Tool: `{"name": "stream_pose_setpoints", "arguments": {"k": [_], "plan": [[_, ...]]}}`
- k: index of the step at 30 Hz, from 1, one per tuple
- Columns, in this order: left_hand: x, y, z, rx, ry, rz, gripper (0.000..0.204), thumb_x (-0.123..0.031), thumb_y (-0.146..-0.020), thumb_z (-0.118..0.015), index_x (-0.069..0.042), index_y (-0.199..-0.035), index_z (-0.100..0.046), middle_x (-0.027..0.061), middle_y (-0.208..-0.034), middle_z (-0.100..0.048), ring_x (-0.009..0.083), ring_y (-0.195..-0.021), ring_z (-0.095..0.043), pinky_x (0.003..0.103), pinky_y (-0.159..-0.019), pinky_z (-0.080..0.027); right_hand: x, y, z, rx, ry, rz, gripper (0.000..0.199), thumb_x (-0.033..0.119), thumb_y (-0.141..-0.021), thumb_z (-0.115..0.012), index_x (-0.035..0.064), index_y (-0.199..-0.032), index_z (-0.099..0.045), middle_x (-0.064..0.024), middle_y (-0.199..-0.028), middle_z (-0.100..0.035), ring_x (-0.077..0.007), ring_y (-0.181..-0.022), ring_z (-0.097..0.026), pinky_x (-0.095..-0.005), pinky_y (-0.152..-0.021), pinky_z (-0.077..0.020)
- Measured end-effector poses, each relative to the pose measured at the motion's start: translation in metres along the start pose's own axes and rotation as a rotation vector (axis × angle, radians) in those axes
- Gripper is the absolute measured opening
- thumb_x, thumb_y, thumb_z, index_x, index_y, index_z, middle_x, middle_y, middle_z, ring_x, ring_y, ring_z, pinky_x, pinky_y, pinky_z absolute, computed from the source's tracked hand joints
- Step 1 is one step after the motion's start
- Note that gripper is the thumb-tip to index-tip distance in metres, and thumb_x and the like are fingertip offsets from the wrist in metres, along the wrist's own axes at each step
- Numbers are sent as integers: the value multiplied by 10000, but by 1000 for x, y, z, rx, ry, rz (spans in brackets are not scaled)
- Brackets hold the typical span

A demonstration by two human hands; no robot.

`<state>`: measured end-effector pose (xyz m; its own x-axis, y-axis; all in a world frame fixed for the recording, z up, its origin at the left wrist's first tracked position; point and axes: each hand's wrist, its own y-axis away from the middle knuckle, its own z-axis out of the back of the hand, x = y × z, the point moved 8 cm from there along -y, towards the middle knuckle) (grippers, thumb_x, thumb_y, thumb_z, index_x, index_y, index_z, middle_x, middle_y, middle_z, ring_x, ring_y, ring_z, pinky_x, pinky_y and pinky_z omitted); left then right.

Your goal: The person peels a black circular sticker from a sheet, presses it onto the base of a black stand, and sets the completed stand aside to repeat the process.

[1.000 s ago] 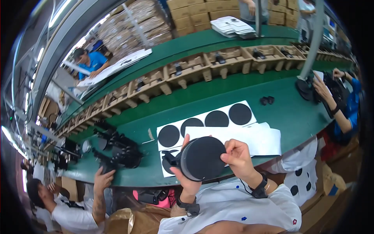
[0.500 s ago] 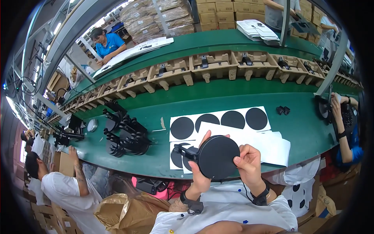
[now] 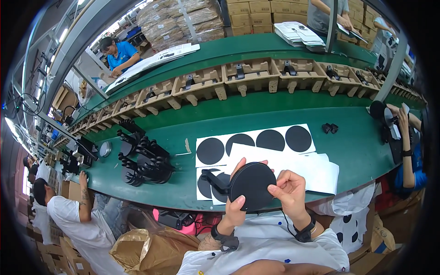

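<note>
Over the near edge of the bench I hold a black round base [image 3: 252,187] with a short black arm sticking out to its left. My left hand [image 3: 235,210] wraps round its left side, thumb on the front and fingers behind. At the right rim, the thumb and fingers of my right hand [image 3: 291,195] are pinched together on the edge. The flat black face is turned toward me; whether a separate pad covers it I cannot tell. Behind it lie a white sheet of black discs [image 3: 211,151] and loose white sheets [image 3: 316,172], partly overlapping the discs.
Several black bases with arms [image 3: 149,160] stand clustered at left, near a round tin [image 3: 105,149]. Small black parts [image 3: 329,128] lie at right. Cardboard trays [image 3: 250,75] run along the far side. Co-workers sit at left, right and across; one at right handles a similar base [image 3: 378,110].
The base in my hands has shifted slightly left and down, and its arm points more upward. Both hands keep their hold. The co-worker at right has raised a black base.
</note>
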<state>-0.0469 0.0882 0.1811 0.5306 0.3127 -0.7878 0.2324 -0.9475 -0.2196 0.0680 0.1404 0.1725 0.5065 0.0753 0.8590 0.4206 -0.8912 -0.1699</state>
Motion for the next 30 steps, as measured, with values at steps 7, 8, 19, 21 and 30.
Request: {"name": "stream_pose_setpoints", "arguments": {"k": [7, 8, 19, 21, 30], "plan": [[1, 4, -1, 23, -26, -152, 807, -364, -758, -512, -186, -1442, -122, 305, -1339, -359, 454, -1171, -460, 516, -961, -413, -4, -11, 9, -22, 422, -196, 242, 63, -693, -788, 4, -703, -554, -37, -662, -585, -99, -538, -564, -221, -463, -442], [0, 4, 2, -17, -58, -185, 804, -379, -748, -523, -211, -1435, -140, 311, -1324, -373, 473, -1154, -470, 533, -954, -418, -1, -14, 11, -25, 421, -195, 242, 63, -693, -788, 4, -703, -554, -37, -662, -585, -99, -538, -564, -221, -463, -442], [11, -15, 11, -179, -74, -207, 711, -347, -771, -566, -204, -1368, -207, 248, -1348, -360, 411, -1171, -461, 495, -998, -384, 47, 12, -45, 463, 938, 1041, 297, 159, -652, -774, 1, -874, -656, -85, -880, -667, -227, -740, -672, -302, -634, -556], [19, -19, 10, -186, -118, -204, 722, -337, -769, -588, -205, -1368, -206, 231, -1350, -360, 398, -1180, -455, 485, -1002, -381, 42, 14, -32, 414, 997, 1064, 285, 118, -668, -750, -3, -907, -653, -90, -879, -666, -229, -756, -674, -308, -655, -556], [94, -28, 5, 52, 261, 110, 812, -203, -724, -713, -90, -1372, -236, 181, -1312, -393, 318, -1248, -408, 457, -1069, -304, 45, -22, 20, 52, 1033, 797, 264, -80, -725, -574, -16, -979, -613, -126, -856, -671, -248, -725, -682, -312, -642, -540]]}}
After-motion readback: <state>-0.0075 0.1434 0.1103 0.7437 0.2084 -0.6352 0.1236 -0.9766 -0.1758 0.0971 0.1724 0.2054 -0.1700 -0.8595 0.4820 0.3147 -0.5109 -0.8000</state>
